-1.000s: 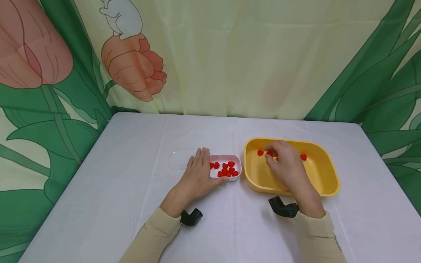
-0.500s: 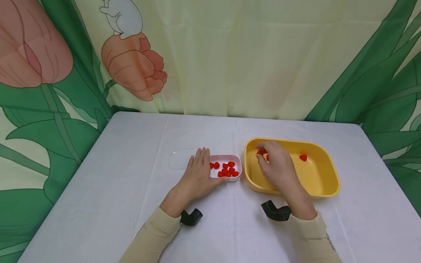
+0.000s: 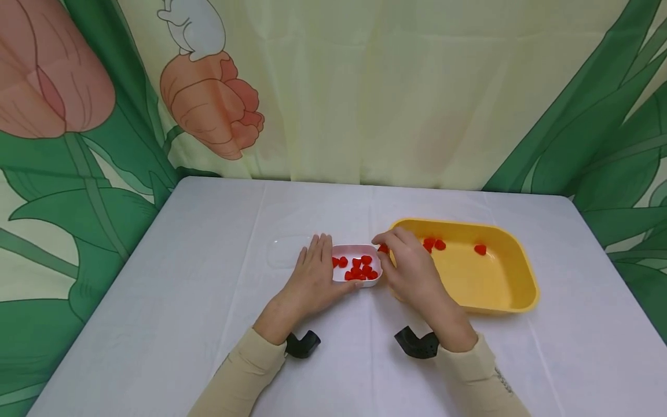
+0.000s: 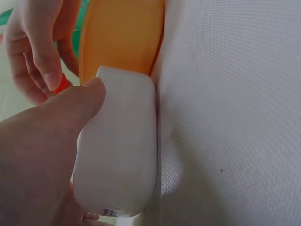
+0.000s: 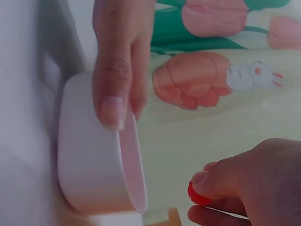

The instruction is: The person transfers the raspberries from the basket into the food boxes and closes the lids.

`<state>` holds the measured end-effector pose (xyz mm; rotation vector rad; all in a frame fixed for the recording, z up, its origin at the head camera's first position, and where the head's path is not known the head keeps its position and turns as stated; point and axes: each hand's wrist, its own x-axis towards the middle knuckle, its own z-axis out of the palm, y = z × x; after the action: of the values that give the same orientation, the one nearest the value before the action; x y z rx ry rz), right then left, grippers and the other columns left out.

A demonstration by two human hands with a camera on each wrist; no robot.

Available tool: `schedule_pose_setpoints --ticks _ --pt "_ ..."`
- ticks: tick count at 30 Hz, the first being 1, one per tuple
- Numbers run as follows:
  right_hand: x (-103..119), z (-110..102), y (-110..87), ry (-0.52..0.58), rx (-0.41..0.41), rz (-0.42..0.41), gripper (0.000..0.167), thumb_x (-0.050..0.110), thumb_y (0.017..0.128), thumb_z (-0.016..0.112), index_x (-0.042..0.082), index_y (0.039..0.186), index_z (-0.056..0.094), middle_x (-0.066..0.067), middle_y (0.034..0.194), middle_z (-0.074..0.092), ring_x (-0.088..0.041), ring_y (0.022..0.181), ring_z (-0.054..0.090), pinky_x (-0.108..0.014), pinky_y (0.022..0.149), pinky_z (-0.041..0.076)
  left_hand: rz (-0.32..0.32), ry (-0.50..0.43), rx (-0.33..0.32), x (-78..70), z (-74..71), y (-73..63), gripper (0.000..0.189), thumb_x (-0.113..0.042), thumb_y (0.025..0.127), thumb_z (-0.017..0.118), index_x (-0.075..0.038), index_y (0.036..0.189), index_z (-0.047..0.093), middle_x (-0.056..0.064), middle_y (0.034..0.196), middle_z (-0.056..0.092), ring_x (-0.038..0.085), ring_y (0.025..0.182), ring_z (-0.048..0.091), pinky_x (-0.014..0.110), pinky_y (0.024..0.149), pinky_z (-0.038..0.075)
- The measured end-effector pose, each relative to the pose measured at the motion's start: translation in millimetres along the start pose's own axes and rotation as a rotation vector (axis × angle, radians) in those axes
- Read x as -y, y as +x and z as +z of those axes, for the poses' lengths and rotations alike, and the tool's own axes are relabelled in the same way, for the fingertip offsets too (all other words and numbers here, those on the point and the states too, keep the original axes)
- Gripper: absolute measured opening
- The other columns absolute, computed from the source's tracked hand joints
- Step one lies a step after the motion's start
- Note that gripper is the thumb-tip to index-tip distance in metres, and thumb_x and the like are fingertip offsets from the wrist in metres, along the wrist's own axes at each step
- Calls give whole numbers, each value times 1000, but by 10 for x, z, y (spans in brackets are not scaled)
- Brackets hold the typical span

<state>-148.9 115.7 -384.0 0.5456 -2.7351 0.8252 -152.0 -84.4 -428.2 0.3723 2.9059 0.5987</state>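
My right hand pinches a small red piece, roughly heart-shaped, between thumb and fingers. In the head view it hangs at the gap between the yellow bin and a small white box with a pink inside; in the right wrist view it is above the box's rim. Several similar red pieces lie in the box. With straight fingers my left hand lies across the box's left end, covering part of it, its thumb along the near rim. In the left wrist view the thumb touches the white wall.
The bin stands right of the box and holds several more red pieces near its far wall, plus a lone one farther right. A clear, flat lid-like piece lies on the white tablecloth left of my left hand. A printed curtain hangs behind the table.
From inside the bin my right hand has moved left to the bin's left edge beside the box, carrying a red piece. My left hand and the box have stayed in place.
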Motion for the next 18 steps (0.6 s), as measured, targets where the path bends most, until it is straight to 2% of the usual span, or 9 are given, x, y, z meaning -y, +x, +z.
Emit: schedule_pose_setpoints --ticks 11,18 --pt "70 146 36 -34 -34 -151 24 3 81 78 8 103 72 -6 102 68 -22 96 60 -35 87 56 8 -12 4 5 -16 -7 112 -65 82 67 0 157 14 18 165 18 37 154 12 55 124 17" --pt "101 240 48 -6 24 -184 23 2 82 77 8 103 71 -5 100 67 -19 92 62 -32 84 59 11 -32 15 20 -14 -11 113 -66 83 65 0 157 12 18 165 16 36 154 10 55 124 15"
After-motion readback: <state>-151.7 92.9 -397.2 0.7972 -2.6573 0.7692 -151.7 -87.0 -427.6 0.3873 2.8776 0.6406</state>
